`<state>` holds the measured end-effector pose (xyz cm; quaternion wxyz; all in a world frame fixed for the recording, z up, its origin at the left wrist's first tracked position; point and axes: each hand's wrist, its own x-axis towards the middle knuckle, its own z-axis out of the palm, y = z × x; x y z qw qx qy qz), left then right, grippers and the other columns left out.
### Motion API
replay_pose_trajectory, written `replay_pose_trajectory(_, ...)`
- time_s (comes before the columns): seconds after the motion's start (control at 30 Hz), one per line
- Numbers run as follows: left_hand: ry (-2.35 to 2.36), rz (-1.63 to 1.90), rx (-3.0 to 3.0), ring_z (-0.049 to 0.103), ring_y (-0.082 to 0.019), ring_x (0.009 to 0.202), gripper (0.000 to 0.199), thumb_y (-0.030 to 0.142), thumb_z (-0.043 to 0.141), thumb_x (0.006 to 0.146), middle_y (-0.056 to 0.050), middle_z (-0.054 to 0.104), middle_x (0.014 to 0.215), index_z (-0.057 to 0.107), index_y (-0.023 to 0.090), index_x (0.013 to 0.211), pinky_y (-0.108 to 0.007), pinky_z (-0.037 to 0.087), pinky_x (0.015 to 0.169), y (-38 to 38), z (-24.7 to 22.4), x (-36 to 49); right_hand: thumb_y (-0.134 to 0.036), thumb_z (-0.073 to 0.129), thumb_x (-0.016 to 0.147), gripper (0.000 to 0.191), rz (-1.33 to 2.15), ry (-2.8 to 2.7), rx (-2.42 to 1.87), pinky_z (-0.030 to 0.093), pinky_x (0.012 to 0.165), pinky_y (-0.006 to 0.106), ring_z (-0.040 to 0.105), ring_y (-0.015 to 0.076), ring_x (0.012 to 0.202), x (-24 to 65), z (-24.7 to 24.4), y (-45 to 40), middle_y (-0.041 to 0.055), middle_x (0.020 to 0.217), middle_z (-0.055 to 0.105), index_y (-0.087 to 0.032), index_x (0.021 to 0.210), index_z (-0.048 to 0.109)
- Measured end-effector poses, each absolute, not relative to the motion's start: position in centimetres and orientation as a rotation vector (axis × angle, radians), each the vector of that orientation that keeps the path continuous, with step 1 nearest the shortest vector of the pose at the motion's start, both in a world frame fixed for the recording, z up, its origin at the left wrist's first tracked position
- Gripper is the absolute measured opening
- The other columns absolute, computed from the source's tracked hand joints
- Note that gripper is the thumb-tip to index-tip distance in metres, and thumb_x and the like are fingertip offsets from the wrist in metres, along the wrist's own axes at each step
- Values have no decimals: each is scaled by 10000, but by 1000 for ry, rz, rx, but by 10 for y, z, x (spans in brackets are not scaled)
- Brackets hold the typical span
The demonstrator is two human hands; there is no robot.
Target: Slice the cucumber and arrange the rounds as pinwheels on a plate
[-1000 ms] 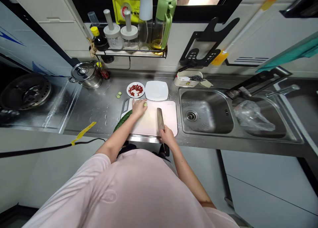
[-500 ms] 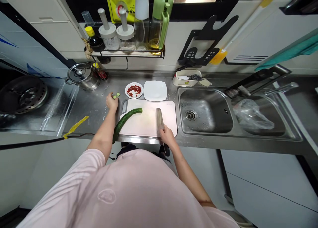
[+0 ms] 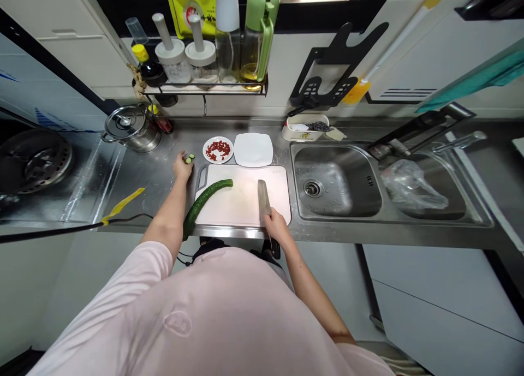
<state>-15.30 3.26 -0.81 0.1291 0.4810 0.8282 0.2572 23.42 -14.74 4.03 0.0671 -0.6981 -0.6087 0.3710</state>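
My left hand (image 3: 182, 167) rests on the steel counter left of the cutting board, its fingers beside small green cucumber pieces (image 3: 189, 160); whether it grips any is too small to tell. In my right hand (image 3: 277, 226) is the handle of a knife (image 3: 263, 197), whose blade lies over the right part of the white cutting board (image 3: 245, 193). A long curved cucumber (image 3: 207, 196) lies across the board's left side, one end past the front left corner. Behind the board are a plate of chopped red pieces (image 3: 218, 150) and a white square plate (image 3: 253, 149).
A lidded steel pot (image 3: 133, 129) and a small bottle stand at the back left. The double sink (image 3: 339, 182) is on the right, with a plastic bag (image 3: 411, 185) in its far basin. Bottles and jars fill the wall rack (image 3: 208, 89).
The view has shifted slightly. My left hand is still by the cucumber pieces, its fingers a little farther from them. My right hand and the knife have stayed in place on the board.
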Motion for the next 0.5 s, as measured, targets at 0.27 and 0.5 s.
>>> replay_pose_trajectory(0.27, 2403, 838, 1316, 605, -151, 851, 632, 198, 678, 691, -45, 623, 996, 485, 192, 1293, -278, 467, 856, 23, -10, -152, -215, 363, 867, 250, 1130, -1842, -2076, 341, 625, 222, 565, 175, 772, 230, 39, -145, 65, 858, 659, -172, 970, 586)
replay_pose_trajectory(0.5, 2516, 986, 1238, 575, -170, 894, 447, 273, 602, 784, -65, 585, 1036, 509, 173, 1209, -325, 443, 901, 8, 15, -132, -218, 357, 864, 258, 1139, -1863, -2044, 338, 619, 225, 567, 178, 765, 225, 39, -145, 59, 853, 659, -177, 975, 586)
